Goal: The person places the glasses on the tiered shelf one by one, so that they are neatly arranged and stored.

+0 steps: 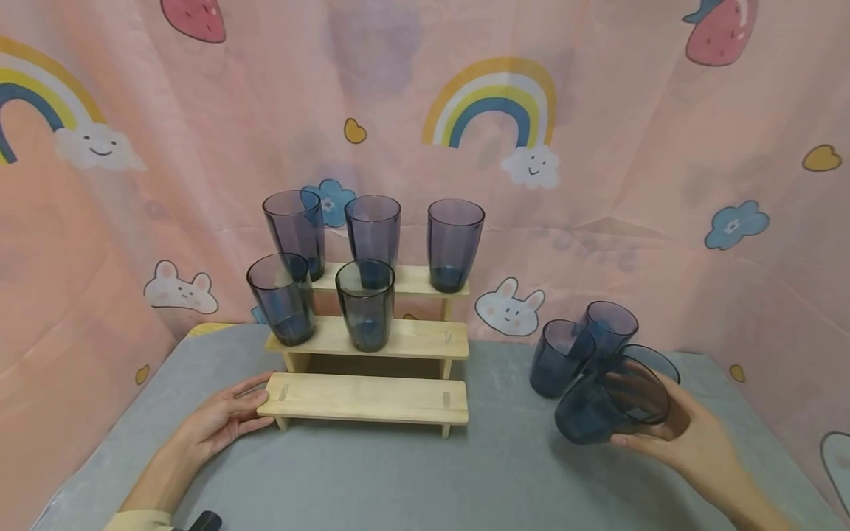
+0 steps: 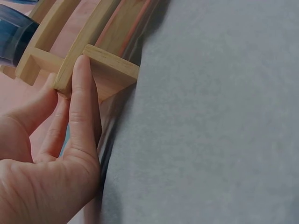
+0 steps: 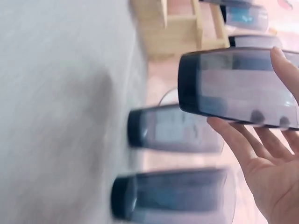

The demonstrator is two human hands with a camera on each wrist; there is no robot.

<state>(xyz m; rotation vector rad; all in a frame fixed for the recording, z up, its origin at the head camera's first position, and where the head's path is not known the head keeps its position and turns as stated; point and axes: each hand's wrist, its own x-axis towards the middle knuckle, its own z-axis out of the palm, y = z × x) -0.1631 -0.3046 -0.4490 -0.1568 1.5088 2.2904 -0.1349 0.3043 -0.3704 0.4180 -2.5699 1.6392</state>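
A three-step wooden stand (image 1: 368, 398) sits mid-table. Its top step carries three dark blue glasses (image 1: 372, 240), the middle step two (image 1: 365, 304), and the bottom step is bare. My left hand (image 1: 255, 404) holds the left end of the bottom step; in the left wrist view the thumb (image 2: 81, 102) lies along the plank's end (image 2: 112, 65) with the fingers behind it. At the right, my right hand (image 1: 634, 414) grips a tilted blue glass (image 1: 584, 417) just above the table, and its fingers (image 3: 243, 144) curl under the glass (image 3: 233, 86).
Three more blue glasses (image 1: 558, 358) stand close behind the held one at the right. A grey cloth (image 1: 398, 479) covers the table. A pink patterned curtain (image 1: 631, 184) closes off the back and both sides.
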